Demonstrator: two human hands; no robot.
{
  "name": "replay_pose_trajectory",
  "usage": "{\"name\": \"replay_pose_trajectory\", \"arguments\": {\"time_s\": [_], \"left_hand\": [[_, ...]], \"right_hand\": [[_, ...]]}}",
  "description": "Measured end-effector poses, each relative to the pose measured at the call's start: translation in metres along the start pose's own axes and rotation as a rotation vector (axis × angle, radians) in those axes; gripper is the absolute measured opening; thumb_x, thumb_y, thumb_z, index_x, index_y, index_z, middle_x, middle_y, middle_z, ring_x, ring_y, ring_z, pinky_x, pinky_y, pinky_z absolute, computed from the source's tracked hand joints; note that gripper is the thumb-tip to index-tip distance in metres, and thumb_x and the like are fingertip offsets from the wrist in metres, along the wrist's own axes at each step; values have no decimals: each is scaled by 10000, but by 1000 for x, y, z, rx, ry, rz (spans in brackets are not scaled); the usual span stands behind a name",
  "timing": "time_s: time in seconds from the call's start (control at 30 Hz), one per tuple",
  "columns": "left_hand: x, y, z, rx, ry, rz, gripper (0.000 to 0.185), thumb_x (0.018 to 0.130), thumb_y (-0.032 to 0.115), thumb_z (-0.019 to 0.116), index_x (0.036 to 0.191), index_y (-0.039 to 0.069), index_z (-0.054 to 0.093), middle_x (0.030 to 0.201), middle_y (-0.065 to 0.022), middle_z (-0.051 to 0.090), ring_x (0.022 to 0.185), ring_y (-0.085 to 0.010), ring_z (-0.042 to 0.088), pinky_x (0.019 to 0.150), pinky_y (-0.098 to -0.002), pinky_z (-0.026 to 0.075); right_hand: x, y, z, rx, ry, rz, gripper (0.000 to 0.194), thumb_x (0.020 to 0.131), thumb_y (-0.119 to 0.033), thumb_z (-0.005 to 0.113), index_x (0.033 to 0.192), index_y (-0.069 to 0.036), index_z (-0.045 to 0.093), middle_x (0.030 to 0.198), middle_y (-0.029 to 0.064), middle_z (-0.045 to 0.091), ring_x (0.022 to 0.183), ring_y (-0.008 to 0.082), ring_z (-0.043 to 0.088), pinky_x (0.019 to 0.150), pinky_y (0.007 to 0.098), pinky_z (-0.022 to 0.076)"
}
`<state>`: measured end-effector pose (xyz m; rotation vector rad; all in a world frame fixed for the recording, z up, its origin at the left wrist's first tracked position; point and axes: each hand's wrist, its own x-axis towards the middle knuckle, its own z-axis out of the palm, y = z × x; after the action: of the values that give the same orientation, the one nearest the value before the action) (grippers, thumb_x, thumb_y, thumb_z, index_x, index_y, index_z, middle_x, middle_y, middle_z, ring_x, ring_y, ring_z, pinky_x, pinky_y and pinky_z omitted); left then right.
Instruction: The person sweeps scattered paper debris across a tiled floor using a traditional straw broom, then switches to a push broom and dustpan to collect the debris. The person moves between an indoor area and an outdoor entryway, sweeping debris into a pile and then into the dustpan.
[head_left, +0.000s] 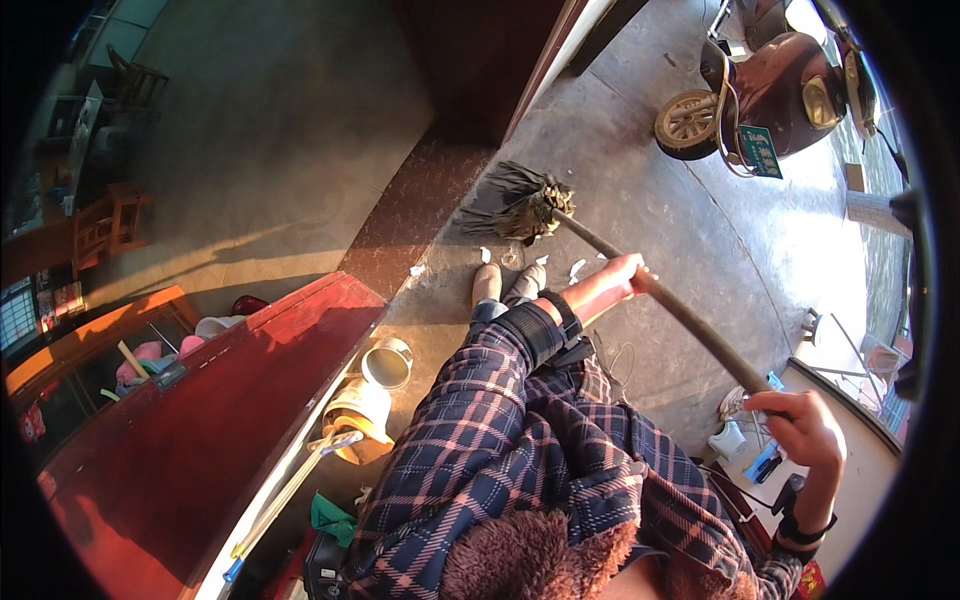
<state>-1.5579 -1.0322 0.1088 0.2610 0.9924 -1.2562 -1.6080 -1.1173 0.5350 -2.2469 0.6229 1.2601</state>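
Observation:
A string mop with a dark, frayed head (536, 202) rests on the concrete floor near the doorway, beyond my shoes (501, 285). Its long wooden handle (697, 326) runs from the head down to the right. My left hand (626, 277) is closed around the handle partway along, and my right hand (802, 427) grips it near its upper end. Both wrists wear black bands. Small white scraps (576, 270) lie on the floor between the mop head and my feet.
A red door panel (247, 397) stands at the left beside a brown threshold strip (412, 210). Buckets (387, 364) stand along the wall near my left side. A motor scooter (780, 97) is parked at the upper right. A pale board (847, 442) and household items lie at the lower right.

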Motion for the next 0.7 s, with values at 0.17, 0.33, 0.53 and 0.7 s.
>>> {"name": "replay_pose_trajectory", "arguments": {"time_s": [0.17, 0.33, 0.53, 0.7], "left_hand": [[-44, -7, 46, -228, -224, 38, 156, 743, 89, 495, 868, 45, 412, 761, -87, 490, 724, -321, 566, 692, -448, 517], [-134, 12, 70, -281, -225, 148, 152, 771, 83, 491, 892, 45, 406, 800, -92, 517, 765, -302, 584, 719, -420, 519], [-174, 53, 32, -367, -254, 390, 69, 761, 84, 506, 767, 31, 462, 717, -82, 526, 728, -263, 579, 732, -422, 512], [-165, 157, -102, -380, -270, 562, 68, 715, 48, 466, 654, 20, 467, 630, -104, 531, 636, -255, 562, 747, -423, 502]], "right_hand": [[-52, 74, -43, 198, 525, -325, 265, 674, -16, 487, 934, 13, 527, 724, 55, 523, 485, 70, 421, 444, 195, 320], [-24, 150, -67, 494, 1089, -640, 417, 741, -337, 550, 964, 10, 487, 865, 94, 448, 872, 160, 443, 828, 305, 330], [87, 86, -27, 1426, 911, -1006, 328, 734, -215, 395, 882, 71, 452, 915, 194, 468, 992, 316, 441, 1016, 477, 203], [203, -40, 78, 1622, 264, -1182, 93, 767, -112, 439, 700, -88, 379, 649, 22, 400, 694, 183, 434, 869, 418, 350]]}}
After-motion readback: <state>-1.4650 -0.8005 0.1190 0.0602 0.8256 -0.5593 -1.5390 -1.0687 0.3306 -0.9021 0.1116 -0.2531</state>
